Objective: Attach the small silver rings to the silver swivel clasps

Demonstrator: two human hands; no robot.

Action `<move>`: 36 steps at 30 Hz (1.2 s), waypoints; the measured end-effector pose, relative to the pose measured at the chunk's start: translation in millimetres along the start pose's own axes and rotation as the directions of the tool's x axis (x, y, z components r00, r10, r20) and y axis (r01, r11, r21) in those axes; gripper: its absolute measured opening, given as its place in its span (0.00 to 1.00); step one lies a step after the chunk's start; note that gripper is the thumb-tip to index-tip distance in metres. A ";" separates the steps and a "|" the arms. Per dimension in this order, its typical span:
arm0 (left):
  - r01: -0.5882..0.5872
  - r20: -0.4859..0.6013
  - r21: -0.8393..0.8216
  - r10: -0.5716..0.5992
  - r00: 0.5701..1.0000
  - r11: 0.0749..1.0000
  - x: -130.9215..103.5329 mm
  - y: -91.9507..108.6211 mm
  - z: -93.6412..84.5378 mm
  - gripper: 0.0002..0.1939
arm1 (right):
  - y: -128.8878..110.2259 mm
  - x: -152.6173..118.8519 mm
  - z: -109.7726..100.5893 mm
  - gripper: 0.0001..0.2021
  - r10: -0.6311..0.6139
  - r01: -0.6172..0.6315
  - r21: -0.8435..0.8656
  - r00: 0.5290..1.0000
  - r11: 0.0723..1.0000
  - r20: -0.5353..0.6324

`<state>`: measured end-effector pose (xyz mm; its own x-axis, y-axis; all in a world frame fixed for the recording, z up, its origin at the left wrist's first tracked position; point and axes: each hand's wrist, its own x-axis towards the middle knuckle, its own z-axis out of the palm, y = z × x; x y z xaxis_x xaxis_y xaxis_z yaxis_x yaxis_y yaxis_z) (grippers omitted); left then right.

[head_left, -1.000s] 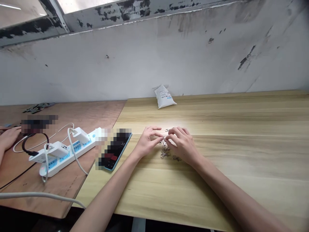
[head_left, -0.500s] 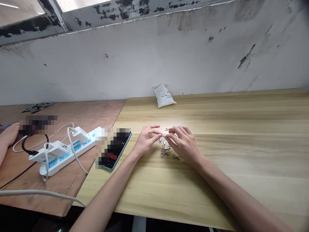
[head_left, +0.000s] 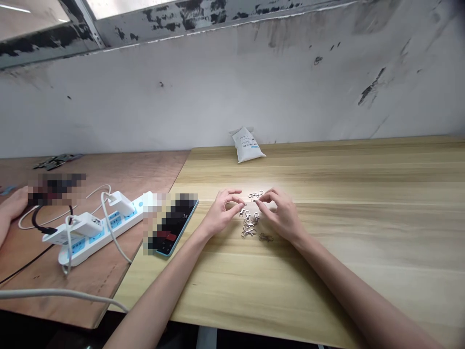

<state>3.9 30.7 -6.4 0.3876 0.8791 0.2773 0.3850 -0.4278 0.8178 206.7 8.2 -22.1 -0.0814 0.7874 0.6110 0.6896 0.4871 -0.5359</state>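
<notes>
My left hand (head_left: 222, 212) rests low over the table, with thumb and index finger closed on a small metal clasp (head_left: 241, 212), mostly hidden by the fingertips. Across from it, my right hand (head_left: 280, 213) pinches a thin metal ring (head_left: 253, 200) seen nearly edge-on. The two hands are a short gap apart. Between and below them lies a loose cluster of silver swivel clasps with rings (head_left: 249, 224). More clasps (head_left: 255, 194) lie just beyond the fingertips, and another small group (head_left: 266, 237) sits under my right wrist.
A white plastic packet (head_left: 247, 148) with a label lies near the wall. On the left are a phone (head_left: 176, 225) and a white power strip (head_left: 109, 225) with chargers and cables on a brown table (head_left: 152, 167). Another person's hand (head_left: 14, 206) is at the far left edge.
My hands have drawn apart: the right moved slightly right with the ring, while the left stayed almost still. More of the clasps between them now shows.
</notes>
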 end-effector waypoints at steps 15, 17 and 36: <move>0.057 -0.039 -0.037 -0.058 0.998 0.998 0.8 2.6 -0.4 0.03 | -6.2 1.2 -3.5 0.03 -0.245 0.247 -0.044 0.968 0.968 0.048; 0.058 -0.039 -0.049 -0.060 0.997 0.997 0.9 2.4 -0.6 0.03 | -7.7 1.4 -4.1 0.04 -0.257 0.260 -0.061 0.965 0.964 0.049; 0.064 -0.015 -0.081 -0.065 0.998 0.995 1.0 2.5 0.4 0.03 | -11.6 1.8 -3.5 0.04 -0.339 0.341 -0.142 0.940 0.929 0.039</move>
<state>5.6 30.5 -4.3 0.3491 0.9082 0.2307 0.3397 -0.3521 0.8722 201.0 2.6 -12.7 -0.3382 0.5902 0.7330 0.7151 0.6675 -0.2074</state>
